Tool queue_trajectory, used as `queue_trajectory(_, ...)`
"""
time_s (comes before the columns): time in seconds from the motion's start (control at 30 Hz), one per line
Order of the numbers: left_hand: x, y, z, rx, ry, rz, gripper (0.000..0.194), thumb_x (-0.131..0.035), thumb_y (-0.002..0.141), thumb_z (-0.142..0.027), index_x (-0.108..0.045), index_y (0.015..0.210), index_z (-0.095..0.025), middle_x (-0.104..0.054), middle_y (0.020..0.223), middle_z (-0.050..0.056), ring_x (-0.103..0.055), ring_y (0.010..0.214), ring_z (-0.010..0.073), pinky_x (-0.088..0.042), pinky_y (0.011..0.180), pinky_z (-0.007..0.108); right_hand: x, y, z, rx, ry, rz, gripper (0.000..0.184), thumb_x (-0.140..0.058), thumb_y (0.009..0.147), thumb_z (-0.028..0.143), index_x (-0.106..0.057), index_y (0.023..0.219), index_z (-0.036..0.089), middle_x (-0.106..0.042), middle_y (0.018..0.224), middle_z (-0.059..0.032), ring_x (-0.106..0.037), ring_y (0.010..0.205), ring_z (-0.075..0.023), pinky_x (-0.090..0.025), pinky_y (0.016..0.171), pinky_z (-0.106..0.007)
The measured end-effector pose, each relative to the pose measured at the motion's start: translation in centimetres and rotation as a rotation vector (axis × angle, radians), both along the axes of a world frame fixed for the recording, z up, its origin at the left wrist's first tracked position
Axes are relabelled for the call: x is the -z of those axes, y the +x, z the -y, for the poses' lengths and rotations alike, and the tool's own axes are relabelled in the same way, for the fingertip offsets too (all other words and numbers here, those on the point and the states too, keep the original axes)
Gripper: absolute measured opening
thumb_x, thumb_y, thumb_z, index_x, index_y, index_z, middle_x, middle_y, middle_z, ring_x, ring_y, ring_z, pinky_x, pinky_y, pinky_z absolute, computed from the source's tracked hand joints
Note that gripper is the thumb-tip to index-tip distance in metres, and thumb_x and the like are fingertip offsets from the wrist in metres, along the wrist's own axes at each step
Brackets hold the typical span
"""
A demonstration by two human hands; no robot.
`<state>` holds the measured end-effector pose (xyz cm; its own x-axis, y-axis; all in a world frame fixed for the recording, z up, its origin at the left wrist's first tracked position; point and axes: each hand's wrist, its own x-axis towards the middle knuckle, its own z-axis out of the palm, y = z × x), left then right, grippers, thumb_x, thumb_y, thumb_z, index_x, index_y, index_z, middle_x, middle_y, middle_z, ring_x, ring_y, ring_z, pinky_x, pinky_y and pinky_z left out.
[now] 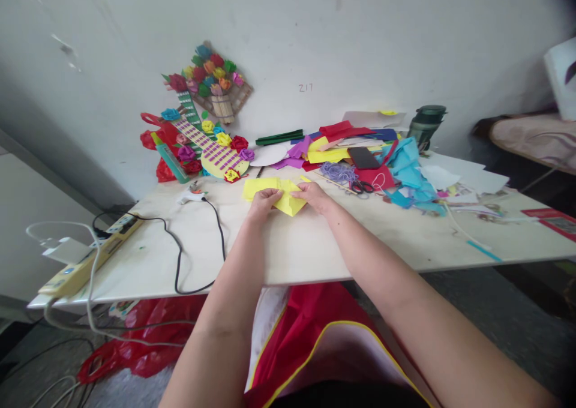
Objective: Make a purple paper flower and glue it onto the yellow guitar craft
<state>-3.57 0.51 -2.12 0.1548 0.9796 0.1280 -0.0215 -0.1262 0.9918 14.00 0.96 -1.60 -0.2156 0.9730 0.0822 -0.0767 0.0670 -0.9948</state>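
Observation:
Both of my hands hold a sheet of yellow crepe paper [290,205] above the table. My left hand [264,203] pinches it near the middle, thumb on top. At its right side, my right hand [315,195] grips the paper between thumb and fingers. The sheet looks creased, with a pointed lower corner between the hands. More yellow paper [252,187] extends to the left behind my left hand; whether it is the same piece I cannot tell. Some fingertips are hidden behind the paper.
Behind stand paper-flower decorations [220,150] and a green glue bottle [171,158]. To the right lie coloured paper, a phone [363,158], scissors [361,187], purple yarn [338,173] and a dark bottle [426,126]. A glue gun [192,197], its black cord and a power strip [92,255] occupy the left.

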Motion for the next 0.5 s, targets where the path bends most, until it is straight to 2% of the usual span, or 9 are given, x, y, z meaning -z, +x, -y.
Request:
queue_trajectory(0.27,0.26,-0.18,-0.26,0.059,-0.01,0.083,0.036,-0.075,0.056,-0.041,-0.067,0.078,-0.014,-0.064,0.069,0.004,-0.057,0.059,0.0124,-0.042,0.055,0.023,0.22,-0.08,-0.15,-0.001,-0.027,-0.055,0.01,-0.072,0.057,0.02,-0.066,0.063,0.014,-0.064,0.06,0.0008,-0.057,0.054,-0.0113,-0.045,0.051,-0.021)
queue_trajectory(0.5,0.11,-0.11,-0.37,0.009,-0.025,0.161,0.038,-0.075,0.052,-0.032,-0.069,0.085,-0.013,-0.064,0.068,0.003,-0.056,0.056,0.0113,-0.039,0.05,0.021,0.36,-0.17,-0.47,0.006,-0.027,-0.073,0.012,-0.073,0.059,0.018,-0.07,0.07,0.014,-0.066,0.064,0.0002,-0.059,0.057,-0.0122,-0.047,0.052,-0.022)
